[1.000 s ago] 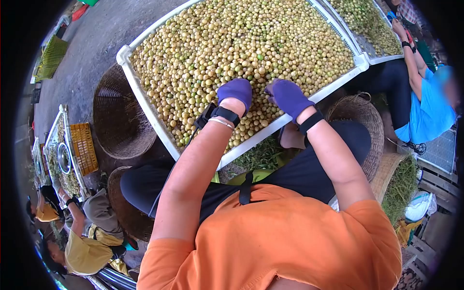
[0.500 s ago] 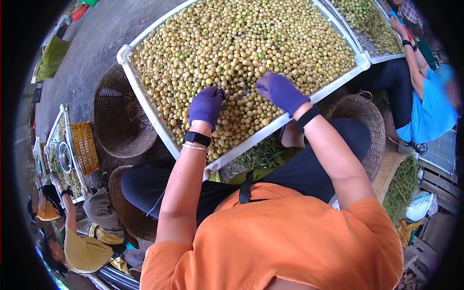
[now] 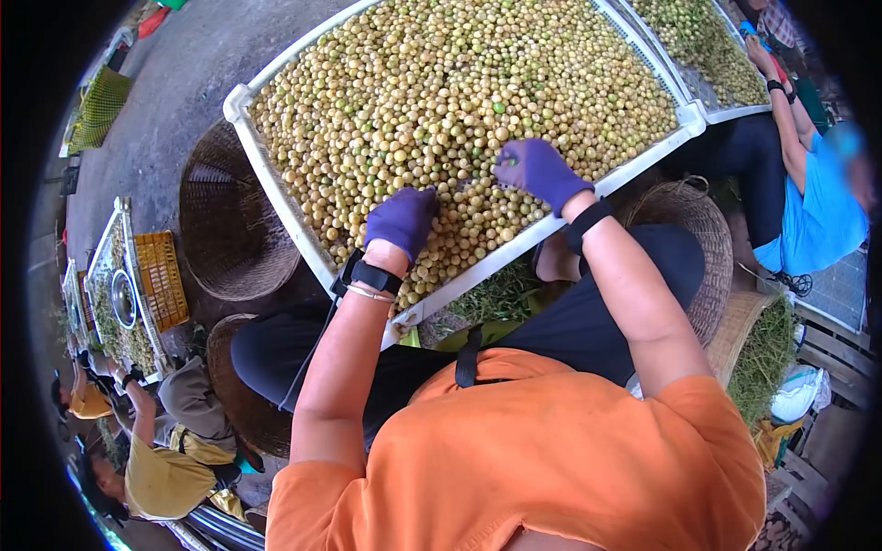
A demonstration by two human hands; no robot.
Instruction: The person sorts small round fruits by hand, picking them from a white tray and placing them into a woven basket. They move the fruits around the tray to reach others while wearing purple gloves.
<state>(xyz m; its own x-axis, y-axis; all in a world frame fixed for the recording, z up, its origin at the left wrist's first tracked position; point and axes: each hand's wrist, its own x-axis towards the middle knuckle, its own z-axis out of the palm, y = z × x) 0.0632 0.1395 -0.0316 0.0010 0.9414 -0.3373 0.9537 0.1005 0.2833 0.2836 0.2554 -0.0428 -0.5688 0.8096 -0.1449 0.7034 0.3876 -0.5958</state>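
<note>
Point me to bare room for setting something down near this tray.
Grey ground lies open between the tray, the dark basket and the yellow-green mesh. Crowded: the tray's inside, heaped with fruit; its right, with another tray and a co-worker.

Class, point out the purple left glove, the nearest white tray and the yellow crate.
Left glove (image 3: 401, 223), head view: its back.
White tray (image 3: 478, 275), head view: its near rim.
Yellow crate (image 3: 162, 281), head view: its visible side.

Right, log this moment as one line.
Left hand: purple glove, at small round fruits | right hand: purple glove, curled, grip unclear | white-rimmed tray: fruit-filled | woven basket: left of tray
</note>
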